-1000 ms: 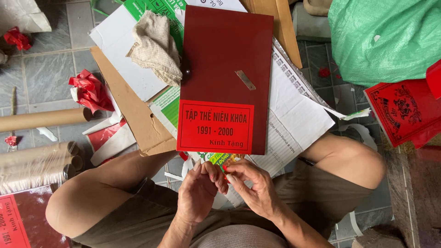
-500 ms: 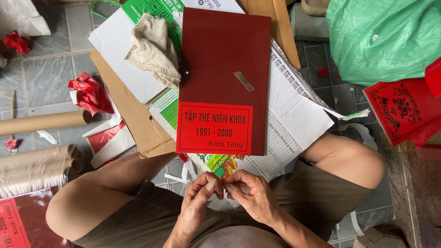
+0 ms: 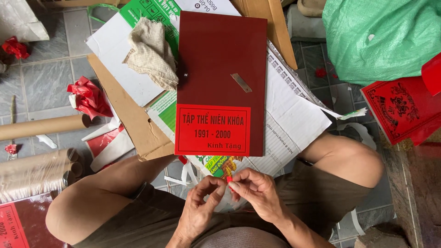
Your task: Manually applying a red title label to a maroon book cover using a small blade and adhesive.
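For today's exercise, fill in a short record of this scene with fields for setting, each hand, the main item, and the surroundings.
Setting: person sitting on a grey tiled floor, seen from above
Left hand: fingertips pinching a small red scrap
Right hand: fingertips on the same scrap
Main item: dark red board with a bright red label, lying on flattened cardboard
Surroundings: beige rag, cardboard tubes, crumpled red paper, green sack
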